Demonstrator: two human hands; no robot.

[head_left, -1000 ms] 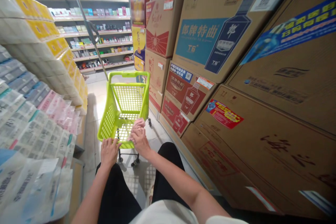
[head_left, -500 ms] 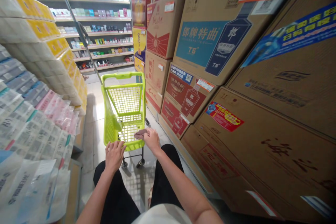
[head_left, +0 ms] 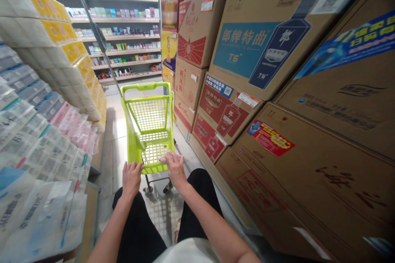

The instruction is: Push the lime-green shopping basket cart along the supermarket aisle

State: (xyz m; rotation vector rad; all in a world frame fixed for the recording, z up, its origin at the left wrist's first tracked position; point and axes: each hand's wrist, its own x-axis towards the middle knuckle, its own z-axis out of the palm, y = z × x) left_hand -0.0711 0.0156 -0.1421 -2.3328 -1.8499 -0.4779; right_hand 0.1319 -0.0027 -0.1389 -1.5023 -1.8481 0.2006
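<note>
A: The right hand reaches farther over the cart than half a second ago, and the pink cloth is now mostly hidden under it

B: So is it holding the cloth?

A: Fingers bunched round it, I judge; only a bit shows at the tips

B: And the left hand?

A: Curled over the rim, at the near left corner

B: Which way does everything lie?

A: The cart stands straight ahead, its length running away from the body; the rim crosses from hand to hand, both about equally near it, while the cloth lies at the right hand's inner side, apart from the left one
</note>
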